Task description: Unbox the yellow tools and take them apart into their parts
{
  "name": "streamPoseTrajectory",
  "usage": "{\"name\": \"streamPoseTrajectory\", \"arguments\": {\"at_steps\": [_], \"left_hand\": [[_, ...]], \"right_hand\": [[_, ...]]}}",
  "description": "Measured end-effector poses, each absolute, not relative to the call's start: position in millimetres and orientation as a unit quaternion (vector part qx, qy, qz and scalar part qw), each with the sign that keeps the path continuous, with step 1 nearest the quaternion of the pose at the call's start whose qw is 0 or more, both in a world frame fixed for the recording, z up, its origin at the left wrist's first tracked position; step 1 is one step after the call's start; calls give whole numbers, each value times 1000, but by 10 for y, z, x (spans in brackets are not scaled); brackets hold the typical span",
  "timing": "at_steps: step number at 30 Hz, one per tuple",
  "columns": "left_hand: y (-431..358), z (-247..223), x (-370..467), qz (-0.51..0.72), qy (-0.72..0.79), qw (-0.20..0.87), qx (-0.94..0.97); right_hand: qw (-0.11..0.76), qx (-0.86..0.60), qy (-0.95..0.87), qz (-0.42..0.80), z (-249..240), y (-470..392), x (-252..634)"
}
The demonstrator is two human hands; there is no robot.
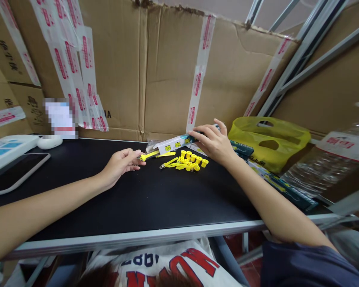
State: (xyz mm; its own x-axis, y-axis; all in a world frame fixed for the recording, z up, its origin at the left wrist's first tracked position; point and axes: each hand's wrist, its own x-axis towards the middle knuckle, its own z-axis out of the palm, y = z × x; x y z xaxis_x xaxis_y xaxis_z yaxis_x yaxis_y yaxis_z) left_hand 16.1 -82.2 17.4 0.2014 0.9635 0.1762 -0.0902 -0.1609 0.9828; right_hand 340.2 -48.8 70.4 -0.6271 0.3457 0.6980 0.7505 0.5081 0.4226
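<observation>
My right hand [213, 142] grips a long narrow cardboard box [176, 144] with yellow lettering, tilted so its open end points left and down. Between the thumb and fingers of my left hand [122, 166] is a thin yellow plastic piece [149, 155], whose far end meets the box's open end. How deep it sits inside the box, I cannot tell. Below the box, several small yellow plastic spools [194, 158] lie in a heap on the black tabletop [137, 203]. Some thin yellow sticks [169, 162] lie beside them, one with a metal tip.
A yellow plastic bag [257, 149], more dark flat boxes [287, 187] and a large clear bottle [320, 163] stand at the right. On the left are a phone [18, 173] and a white device with blue keys [8, 149]. Taped cardboard [167, 79] walls the back.
</observation>
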Motion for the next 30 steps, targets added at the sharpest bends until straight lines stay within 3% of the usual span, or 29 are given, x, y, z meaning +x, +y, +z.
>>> {"name": "streamPoseTrajectory", "arguments": {"at_steps": [12,21,30], "left_hand": [[-805,131,152,456,395,480,637],[-816,161,145,544,389,491,558],[-864,160,180,501,380,522,576]], "right_hand": [[250,-341,-827,-370,749,-384,3558],[280,-471,-741,-389,855,-178,4106],[110,-608,-725,-305,665,48,4442]]}}
